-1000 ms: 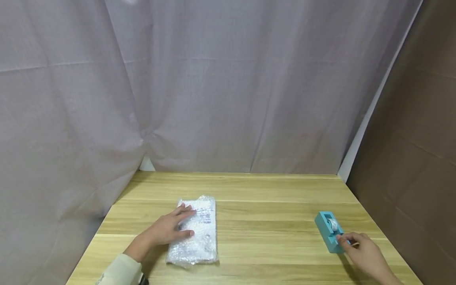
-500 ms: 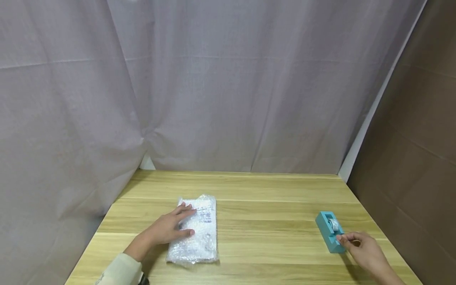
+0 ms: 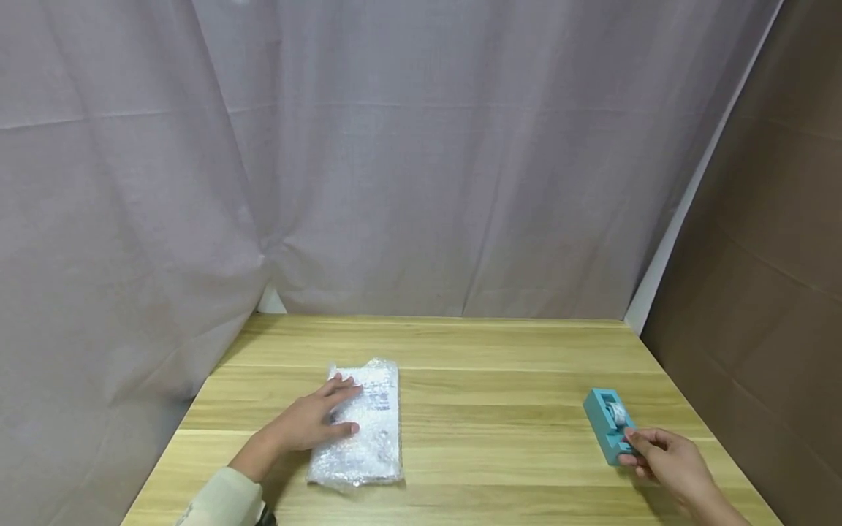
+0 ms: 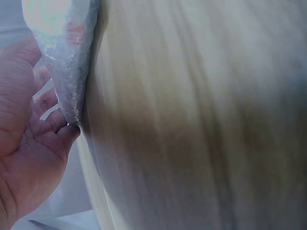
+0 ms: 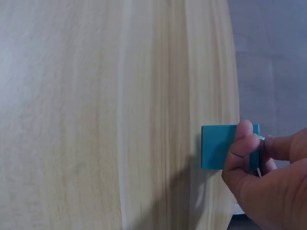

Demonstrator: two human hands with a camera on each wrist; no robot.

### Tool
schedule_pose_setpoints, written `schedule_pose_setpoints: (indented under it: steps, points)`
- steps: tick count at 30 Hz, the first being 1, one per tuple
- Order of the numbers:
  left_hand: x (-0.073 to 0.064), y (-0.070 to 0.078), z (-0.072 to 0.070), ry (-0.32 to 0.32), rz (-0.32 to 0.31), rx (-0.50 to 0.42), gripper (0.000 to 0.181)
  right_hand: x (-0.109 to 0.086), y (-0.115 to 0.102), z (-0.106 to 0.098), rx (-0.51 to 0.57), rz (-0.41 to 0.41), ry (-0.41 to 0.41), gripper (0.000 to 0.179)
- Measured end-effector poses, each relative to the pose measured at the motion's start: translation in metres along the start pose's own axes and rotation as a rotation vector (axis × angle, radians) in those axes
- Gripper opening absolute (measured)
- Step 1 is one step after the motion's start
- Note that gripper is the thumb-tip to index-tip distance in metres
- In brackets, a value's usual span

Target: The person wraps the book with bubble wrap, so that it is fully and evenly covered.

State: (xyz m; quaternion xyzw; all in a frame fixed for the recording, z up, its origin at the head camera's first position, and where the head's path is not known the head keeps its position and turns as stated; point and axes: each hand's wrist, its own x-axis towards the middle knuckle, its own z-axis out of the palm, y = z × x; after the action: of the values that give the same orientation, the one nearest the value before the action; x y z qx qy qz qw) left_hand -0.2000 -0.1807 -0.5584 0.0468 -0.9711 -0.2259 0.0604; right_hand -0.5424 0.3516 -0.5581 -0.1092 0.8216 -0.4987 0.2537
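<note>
A flat white item in bubble wrap (image 3: 379, 446) lies on the wooden table, left of the middle. My left hand (image 3: 309, 421) rests spread on top of it, and the left wrist view shows the wrapped edge (image 4: 72, 81) beside the fingers. Toward the right stands a turquoise tape dispenser (image 3: 600, 427) with a roll of tape (image 3: 616, 414) in it. My right hand (image 3: 671, 460) is at its near end. Thumb and forefinger pinch the tape at the cutter end, where a pale sliver shows, while other fingers bend against the dispenser's front face (image 5: 218, 146).
The wooden table (image 3: 493, 424) stretches between the two hands. A grey curtain (image 3: 427, 161) hangs behind it and along the left side. On the right hangs a brown curtain (image 3: 763, 256), close to the table's right edge.
The right hand's lower fingers have moved in against the dispenser's front, and its thumb has shifted slightly up over the end. The left hand and the wrapped item have stayed in place.
</note>
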Motion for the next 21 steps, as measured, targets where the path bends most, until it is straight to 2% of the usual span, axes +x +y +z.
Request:
schedule_pose_setpoints:
  steps: [4, 10, 16, 21]
  points:
    - [0.0, 0.001, -0.001, 0.0, 0.006, -0.012, 0.076, -0.001, -0.001, -0.002, 0.068, 0.006, -0.037, 0.045]
    - [-0.002, 0.002, -0.002, -0.002, -0.002, -0.019, 0.076, -0.004, 0.001, -0.002, 0.107, 0.01, -0.061, 0.034]
    - [-0.001, 0.0, -0.001, -0.002, -0.003, -0.017, 0.076, -0.01, 0.011, 0.0, 0.103, -0.065, -0.061, 0.032]
    - [-0.001, 0.0, 0.001, -0.006, -0.012, -0.026, 0.076, -0.013, 0.023, 0.002, 0.174, -0.132, -0.056, 0.028]
